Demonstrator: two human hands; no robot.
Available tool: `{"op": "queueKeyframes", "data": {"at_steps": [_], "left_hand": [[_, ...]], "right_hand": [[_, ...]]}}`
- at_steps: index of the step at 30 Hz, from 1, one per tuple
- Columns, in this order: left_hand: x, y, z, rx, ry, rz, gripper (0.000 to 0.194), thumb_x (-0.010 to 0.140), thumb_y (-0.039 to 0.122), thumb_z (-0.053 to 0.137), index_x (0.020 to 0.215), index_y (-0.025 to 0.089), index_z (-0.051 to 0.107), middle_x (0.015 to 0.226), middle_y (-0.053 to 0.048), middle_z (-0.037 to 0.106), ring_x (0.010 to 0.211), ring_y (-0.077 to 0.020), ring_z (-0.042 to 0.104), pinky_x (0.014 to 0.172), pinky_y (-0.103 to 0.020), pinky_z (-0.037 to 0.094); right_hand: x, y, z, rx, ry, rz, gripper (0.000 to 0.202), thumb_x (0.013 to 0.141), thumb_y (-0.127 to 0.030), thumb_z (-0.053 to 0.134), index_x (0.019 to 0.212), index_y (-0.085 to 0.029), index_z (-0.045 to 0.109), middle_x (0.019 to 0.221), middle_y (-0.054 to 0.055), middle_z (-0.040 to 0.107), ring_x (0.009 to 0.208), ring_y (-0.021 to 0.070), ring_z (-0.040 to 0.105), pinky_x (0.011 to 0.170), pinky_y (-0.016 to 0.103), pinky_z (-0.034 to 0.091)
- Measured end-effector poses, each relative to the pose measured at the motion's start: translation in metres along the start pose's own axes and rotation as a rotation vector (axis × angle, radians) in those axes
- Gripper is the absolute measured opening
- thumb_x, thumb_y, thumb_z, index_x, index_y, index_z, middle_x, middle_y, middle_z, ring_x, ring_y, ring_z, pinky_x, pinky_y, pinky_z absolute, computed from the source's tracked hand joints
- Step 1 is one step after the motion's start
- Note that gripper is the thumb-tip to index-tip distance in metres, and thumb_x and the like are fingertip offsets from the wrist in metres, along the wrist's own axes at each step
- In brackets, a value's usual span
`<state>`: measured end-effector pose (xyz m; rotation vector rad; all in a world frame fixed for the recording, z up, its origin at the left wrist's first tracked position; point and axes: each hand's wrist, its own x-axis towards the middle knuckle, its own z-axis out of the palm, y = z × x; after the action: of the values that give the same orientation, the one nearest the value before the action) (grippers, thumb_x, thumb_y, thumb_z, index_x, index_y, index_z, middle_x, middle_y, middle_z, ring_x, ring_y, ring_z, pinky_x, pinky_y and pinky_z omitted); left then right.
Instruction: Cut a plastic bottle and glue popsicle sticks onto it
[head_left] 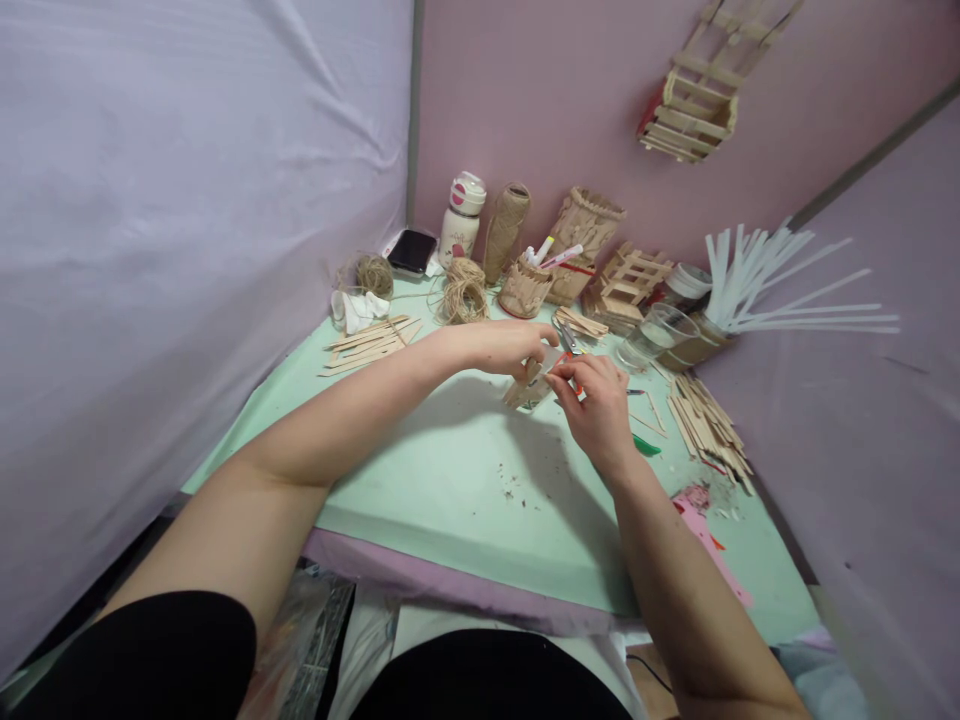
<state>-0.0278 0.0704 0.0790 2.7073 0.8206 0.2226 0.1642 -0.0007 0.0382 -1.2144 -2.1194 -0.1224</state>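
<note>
Over the middle of the table, my left hand (514, 347) is closed around the far side of a small pale craft piece (527, 393). It looks made of thin wood, with a whitish part at its top. From the right, my right hand (598, 398) pinches the upper edge of the same piece between thumb and fingers. What lies right under the fingertips is hidden. Just behind the hands rest scissors (565, 337), their handles partly covered by my right hand. Loose wooden sticks (581, 324) are bundled farther back.
Flat wooden sticks lie at left (367, 345) and right (705, 425). Twine balls (463, 292), a bottle (460, 222), a pen cup (525, 288) and a clear plastic cup (658, 335) line the back. White glue sticks (757, 275) jut out at right. Pink scraps (709, 540) lie near the right edge.
</note>
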Motion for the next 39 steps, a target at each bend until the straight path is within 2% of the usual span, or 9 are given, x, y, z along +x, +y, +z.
{"op": "queueKeyframes", "data": {"at_steps": [6,12,20,26,33,36,37,39], "left_hand": [[0.001,-0.001,0.0,-0.031,-0.003,0.017,0.015,0.072,0.015,0.065,0.082,0.018,0.076,0.141,-0.005,0.054,0.096,-0.0193,0.062,0.084,-0.028,0.044],[-0.001,0.004,-0.004,-0.035,-0.054,-0.006,0.016,0.076,0.015,0.061,0.081,0.016,0.076,0.147,-0.007,0.048,0.098,-0.021,0.063,0.087,-0.031,0.043],[0.001,0.003,-0.002,-0.04,-0.063,0.014,0.021,0.076,0.012,0.061,0.091,0.015,0.075,0.149,-0.009,0.045,0.105,-0.0208,0.062,0.09,-0.029,0.044],[0.0,0.001,0.002,-0.097,-0.03,0.03,0.019,0.081,0.022,0.063,0.095,0.017,0.075,0.149,-0.009,0.044,0.112,-0.021,0.06,0.098,-0.03,0.042],[0.002,-0.004,0.008,-0.116,0.02,0.051,0.016,0.083,0.026,0.063,0.088,0.015,0.074,0.147,-0.01,0.047,0.104,-0.019,0.063,0.094,-0.029,0.043],[0.002,-0.005,0.008,-0.118,0.039,0.068,0.015,0.083,0.028,0.065,0.088,0.016,0.074,0.144,-0.009,0.05,0.101,-0.0175,0.063,0.091,-0.028,0.044],[0.002,-0.005,0.008,-0.118,0.041,0.071,0.015,0.083,0.028,0.065,0.087,0.017,0.074,0.143,-0.008,0.05,0.1,-0.0171,0.062,0.09,-0.028,0.044],[0.001,-0.005,0.008,-0.118,0.036,0.068,0.012,0.082,0.025,0.065,0.084,0.017,0.074,0.143,-0.007,0.05,0.098,-0.0166,0.062,0.089,-0.027,0.044]], "right_hand": [[0.001,0.001,0.005,0.013,0.042,-0.006,0.022,0.097,-0.035,0.053,0.083,-0.023,0.064,0.086,0.004,0.066,0.087,0.0231,0.055,0.081,0.037,0.033],[0.001,0.006,0.012,0.032,0.123,-0.045,0.021,0.097,-0.034,0.056,0.081,-0.022,0.061,0.083,0.002,0.066,0.084,0.0212,0.056,0.079,0.036,0.032],[0.001,0.009,0.015,0.039,0.149,-0.05,0.021,0.097,-0.035,0.056,0.081,-0.022,0.063,0.082,0.002,0.065,0.083,0.0209,0.055,0.077,0.035,0.032],[0.0,0.008,0.015,0.022,0.165,-0.057,0.021,0.097,-0.035,0.056,0.082,-0.022,0.062,0.082,0.002,0.065,0.084,0.0212,0.055,0.078,0.035,0.032],[0.001,0.007,0.015,0.019,0.149,-0.038,0.024,0.098,-0.036,0.052,0.08,-0.022,0.061,0.082,0.003,0.065,0.084,0.0218,0.055,0.077,0.036,0.033],[-0.001,0.008,0.013,0.03,0.098,0.006,0.018,0.095,-0.04,0.056,0.093,-0.023,0.061,0.092,0.004,0.067,0.088,0.0235,0.055,0.08,0.038,0.035],[-0.002,0.008,0.012,0.028,0.078,0.025,0.023,0.091,-0.043,0.06,0.102,-0.023,0.059,0.099,0.006,0.068,0.092,0.0248,0.055,0.082,0.039,0.036],[-0.005,0.009,0.013,0.002,0.044,0.056,0.045,0.084,-0.046,0.068,0.12,-0.023,0.053,0.114,0.009,0.066,0.101,0.0283,0.055,0.088,0.043,0.038]]}}
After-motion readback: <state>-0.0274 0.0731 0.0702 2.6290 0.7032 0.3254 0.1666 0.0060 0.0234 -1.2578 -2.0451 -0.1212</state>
